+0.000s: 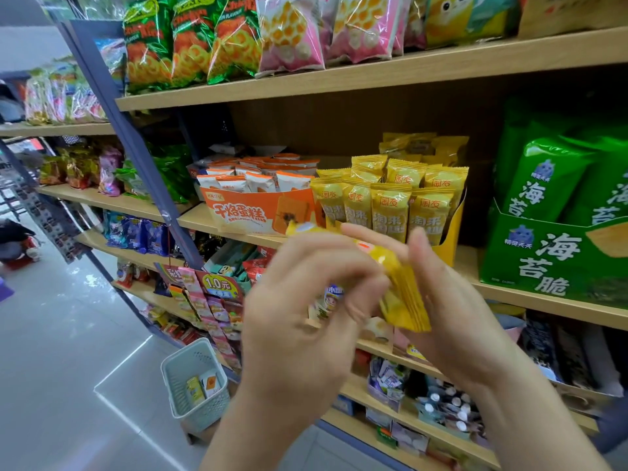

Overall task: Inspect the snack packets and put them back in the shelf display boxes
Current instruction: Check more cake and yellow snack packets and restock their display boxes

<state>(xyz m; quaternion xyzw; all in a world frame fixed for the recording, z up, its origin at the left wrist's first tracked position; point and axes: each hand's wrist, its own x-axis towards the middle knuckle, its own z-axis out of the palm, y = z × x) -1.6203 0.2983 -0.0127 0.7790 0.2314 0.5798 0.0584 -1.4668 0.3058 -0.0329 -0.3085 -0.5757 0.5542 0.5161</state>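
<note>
**One packet under inspection, at least two more waiting**

The person holds a single yellow packet [402, 294] in mid-air in front of the shelf [470, 263], just below and in front of the yellow display box [450, 239]. It is not yet back in any box. The left hand [302, 300] is blurred, but its fingers look curled onto the packet's left part. The right hand [452, 300] pinches the other end between thumb and fingers, with the index finger stretched along the top edge. This looks like the inspecting step, with the packet turned between the hands.

The yellow box already stands packed with matching yellow packets [390, 205], upright in rows. The orange display box [244, 212] beside it is likewise well filled with white-and-orange packets. Much of the display therefore seems in order.

On the floor to the left, a pale basket [200, 414] holds at least two loose packets [203, 385], one yellowish and one white with orange. By this view, what is left is to return the held packet to the yellow box, then check and shelve those from the basket.
</note>
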